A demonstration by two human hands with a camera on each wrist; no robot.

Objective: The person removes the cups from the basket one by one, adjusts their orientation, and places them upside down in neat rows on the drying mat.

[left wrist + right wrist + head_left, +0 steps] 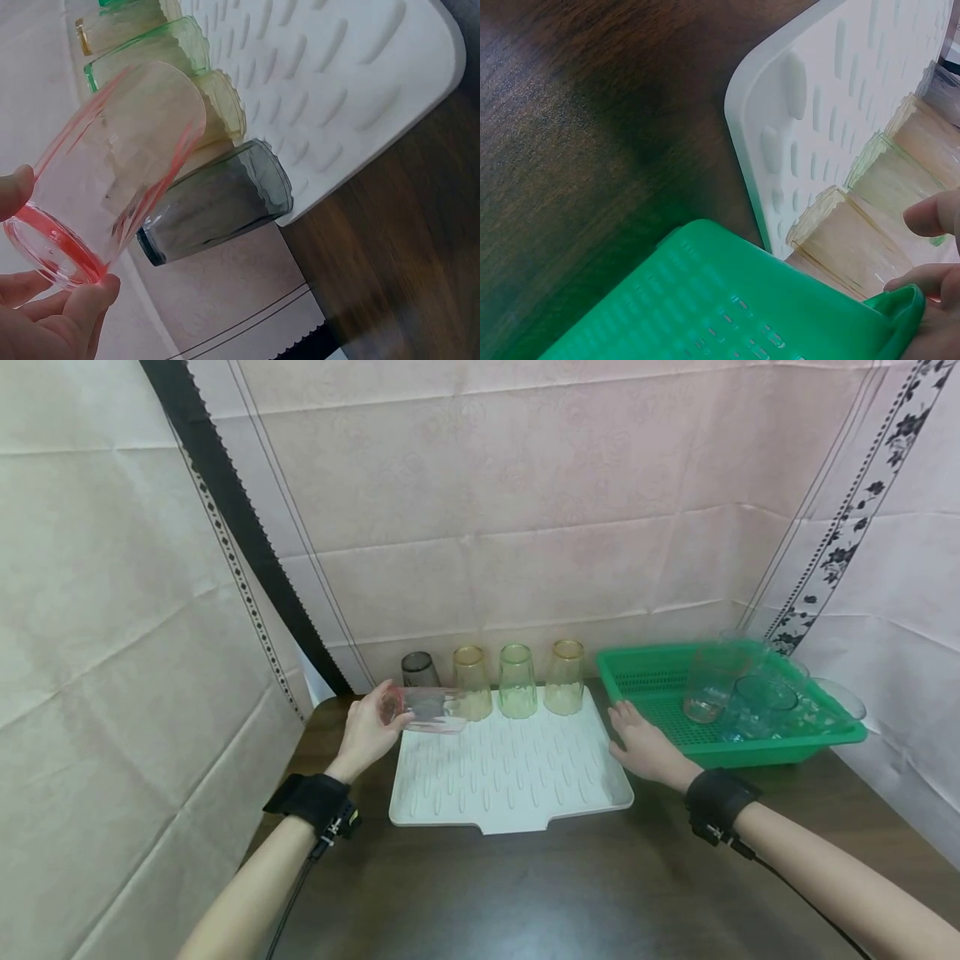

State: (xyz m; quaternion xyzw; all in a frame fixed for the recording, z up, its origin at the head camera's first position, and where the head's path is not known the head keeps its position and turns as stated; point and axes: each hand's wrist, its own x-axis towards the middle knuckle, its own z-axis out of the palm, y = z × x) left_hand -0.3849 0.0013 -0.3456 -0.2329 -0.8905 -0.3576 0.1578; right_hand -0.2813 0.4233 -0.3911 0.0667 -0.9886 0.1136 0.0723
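Pinched at its thick base by my left hand, a clear glass with a pink tint lies sideways in the air, mouth toward the right. Behind it, a row of glasses stands upside down along the back of a white draining tray: a grey glass at the left, an amber glass, a green glass and another amber glass. My right hand holds nothing, its fingers extended between the tray's right edge and the green basket.
Several clear and bluish glasses lie or stand in the right part of the green basket. Tray and basket rest on a dark wooden table. Pale patterned cloth hangs behind and on both sides.
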